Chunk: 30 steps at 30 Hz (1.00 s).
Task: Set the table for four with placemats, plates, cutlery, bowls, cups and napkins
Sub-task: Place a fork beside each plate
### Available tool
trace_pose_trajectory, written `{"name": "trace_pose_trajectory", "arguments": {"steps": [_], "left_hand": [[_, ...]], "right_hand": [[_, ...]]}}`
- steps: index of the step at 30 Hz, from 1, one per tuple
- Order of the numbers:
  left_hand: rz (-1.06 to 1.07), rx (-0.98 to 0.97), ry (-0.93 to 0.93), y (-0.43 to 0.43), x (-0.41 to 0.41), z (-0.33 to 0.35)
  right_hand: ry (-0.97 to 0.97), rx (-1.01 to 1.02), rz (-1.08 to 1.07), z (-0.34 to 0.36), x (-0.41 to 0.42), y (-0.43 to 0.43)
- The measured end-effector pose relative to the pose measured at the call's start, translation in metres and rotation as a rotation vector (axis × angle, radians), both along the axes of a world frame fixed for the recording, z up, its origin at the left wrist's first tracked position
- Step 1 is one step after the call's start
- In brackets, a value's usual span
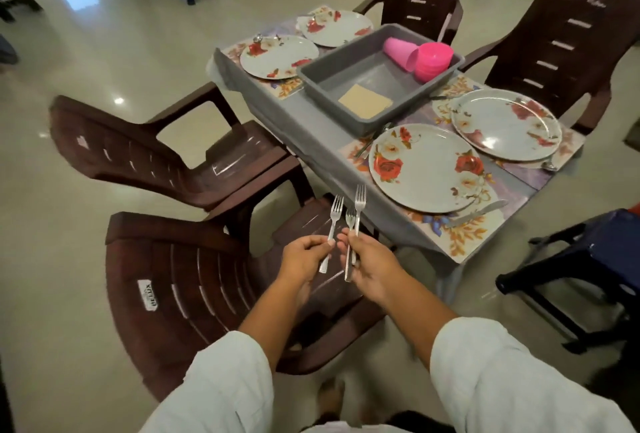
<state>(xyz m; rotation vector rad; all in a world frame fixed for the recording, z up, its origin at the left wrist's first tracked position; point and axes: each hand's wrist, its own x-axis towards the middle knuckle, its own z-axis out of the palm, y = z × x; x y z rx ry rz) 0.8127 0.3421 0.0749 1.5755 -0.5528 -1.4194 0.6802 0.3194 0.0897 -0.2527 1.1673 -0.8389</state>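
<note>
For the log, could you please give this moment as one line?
left hand: fork | right hand: two forks | plates: set

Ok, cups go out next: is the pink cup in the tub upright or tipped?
Tipped: the cup lies on its side in the tub, beside the bowls.
</note>
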Motion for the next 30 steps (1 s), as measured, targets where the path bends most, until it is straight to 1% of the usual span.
{"name": "trace_pose_trajectory", "arguments": {"steps": [7, 10, 13, 18, 21, 25, 30], "left_hand": [[0.106, 0.029, -0.045, 0.048, 0.048, 0.018], [0.084, 0.041, -0.114, 0.065, 0.074, 0.022], [0.094, 0.031, -0.133, 0.074, 0.104, 0.030], [0.098, -0.039, -0.076, 0.074, 0.164, 0.043], [0.091, -0.057, -0.052, 0.065, 0.211, 0.046], [0.043, -0.106, -0.057, 0.046, 0.295, 0.046], [0.005, -0.121, -0.011, 0.025, 0.390, 0.060]], "right_hand": [[-0.111, 0.027, 0.056, 0.006, 0.050, 0.034], [-0.135, 0.033, 0.057, 0.005, 0.077, 0.047], [-0.116, 0.033, 0.094, 0.009, 0.105, 0.063], [-0.051, -0.025, 0.094, 0.022, 0.157, 0.068], [-0.030, -0.075, 0.069, 0.032, 0.201, 0.056], [0.029, -0.113, -0.004, 0.040, 0.288, 0.041], [0.028, -0.125, -0.089, 0.052, 0.388, 0.023]]}}
